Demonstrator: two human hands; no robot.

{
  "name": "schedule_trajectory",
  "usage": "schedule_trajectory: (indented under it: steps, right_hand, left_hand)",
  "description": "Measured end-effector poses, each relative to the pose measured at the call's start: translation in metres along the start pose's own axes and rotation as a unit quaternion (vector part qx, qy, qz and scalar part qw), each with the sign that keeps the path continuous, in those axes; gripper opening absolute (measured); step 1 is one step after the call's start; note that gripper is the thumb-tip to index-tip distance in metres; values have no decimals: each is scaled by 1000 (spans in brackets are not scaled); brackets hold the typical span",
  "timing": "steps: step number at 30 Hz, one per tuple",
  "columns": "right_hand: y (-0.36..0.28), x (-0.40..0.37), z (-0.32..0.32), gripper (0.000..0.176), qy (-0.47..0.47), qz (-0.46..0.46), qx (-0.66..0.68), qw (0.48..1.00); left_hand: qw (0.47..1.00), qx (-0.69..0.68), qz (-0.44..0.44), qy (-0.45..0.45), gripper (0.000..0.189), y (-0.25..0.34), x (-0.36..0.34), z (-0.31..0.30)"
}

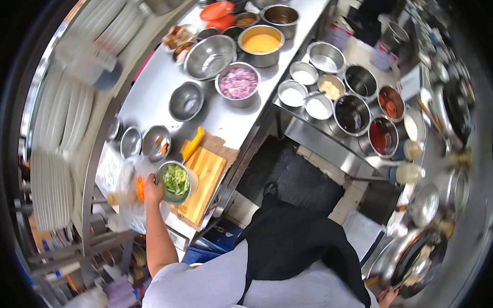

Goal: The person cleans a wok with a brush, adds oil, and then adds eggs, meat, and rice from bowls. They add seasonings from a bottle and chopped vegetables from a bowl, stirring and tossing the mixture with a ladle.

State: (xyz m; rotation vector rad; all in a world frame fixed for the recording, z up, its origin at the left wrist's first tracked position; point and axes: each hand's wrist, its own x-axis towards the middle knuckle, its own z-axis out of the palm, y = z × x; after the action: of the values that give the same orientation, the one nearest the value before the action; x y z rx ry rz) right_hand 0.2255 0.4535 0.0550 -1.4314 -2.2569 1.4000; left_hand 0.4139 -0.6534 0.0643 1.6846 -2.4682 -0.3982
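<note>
My left hand (153, 191) grips the rim of a metal bowl (163, 175) filled with shredded green vegetables (176, 180). This bowl is held over the left side of a wooden cutting board (208, 169). Far to the lower right, my right hand (389, 298) is closed around the handle of a ladle (420, 268). The ladle's metal head is over a dark wok (433, 278) with pale food in it. Part of the right hand is cut off by the frame's bottom edge. A yellow-handled tool (192, 143) lies at the board's far end.
On the steel table stand a bowl of chopped purple onion (238, 82), a pot of yellow liquid (261, 42) and several metal bowls. Containers of sauces (383, 137) and white powders fill the right counter. Stacked plates (52, 190) line the left shelf. A dark mat (290, 174) covers the floor.
</note>
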Motion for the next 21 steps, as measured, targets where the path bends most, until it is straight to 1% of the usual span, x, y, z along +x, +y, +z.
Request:
schedule_trajectory:
  steps: [1, 2, 3, 4, 5, 6, 7, 8, 9, 10, 11, 12, 13, 14, 15, 16, 17, 18, 19, 20, 21]
  right_hand:
    - [-1, -4, -5, 65, -19, 63, 1, 998]
    - [-18, -22, 8, 63, 46, 93, 2, 995]
    - [-15, -15, 6, 62, 74, 93, -62, 991]
    - [-20, -3, 9, 61, 97, 87, -128, 983]
    - [-29, 12, 16, 61, 84, 80, -136, 984]
    - [-40, 29, 22, 56, 183, -7, -361, 914]
    - [-56, 43, 28, 53, 275, -100, -556, 778]
    - [-128, -17, 66, 53, 248, -161, -515, 805]
    - [-120, 42, 61, 47, 198, -391, -448, 779]
    - [-138, 58, 93, 42, 101, -487, -357, 791]
    - [-167, 55, 141, 39, -2, -570, -257, 781]
    - [-195, 41, 196, 33, -136, -432, -214, 866]
    - [-236, -30, 259, 31, -232, -451, -242, 827]
    - [-252, -79, 325, 27, -306, -516, -180, 779]
    - [-268, -144, 380, 23, -375, -488, -202, 762]
    - [-270, -187, 433, 20, -465, -513, -197, 694]
    - [-268, -246, 473, 19, -525, -542, -186, 629]
    - [-263, -297, 509, 18, -571, -597, -202, 526]
    - [-265, -367, 522, 18, -634, -587, -205, 461]
    - [-260, -422, 540, 18, -669, -620, -183, 367]
    - [-257, -476, 546, 20, -710, -603, -168, 323]
  left_hand:
    - [998, 8, -19, -60, 43, 0, 5, -8]
    - [992, 18, -50, -116, 44, -4, 2, -16]
    - [994, 31, -27, -101, 48, -8, 3, -15]
    - [994, 36, -40, -100, 48, -8, 0, -18]
    - [995, 1, -35, -90, 48, -7, -3, -17]
    - [996, -36, -30, -78, 49, -4, -7, -18]
    - [997, -29, -42, -61, 50, 8, -17, -24]
    - [997, -20, -53, -45, 51, 19, -26, -29]
    - [997, -34, -56, -33, 52, 10, -29, -21]
    - [997, -47, -60, -18, 53, -4, -30, -14]
    - [996, -67, -60, 3, 53, -8, -35, -14]
    - [994, -89, -61, 23, 53, -13, -42, -11]
    - [992, -90, -81, 28, 53, -18, -49, -10]
    - [987, -130, -72, 63, 50, -20, -57, -12]
    - [979, -170, -62, 99, 47, -23, -73, -13]
    - [976, -172, -81, 105, 47, -16, -95, -21]
    - [972, -179, -109, 107, 44, -4, -116, -36]
    - [966, -187, -136, 111, 41, -3, -133, -45]
    - [957, -218, -152, 114, 36, -29, -146, -33]
    - [953, -223, -164, 125, 36, -38, -160, -32]
    - [951, -228, -169, 120, 33, -43, -175, -30]
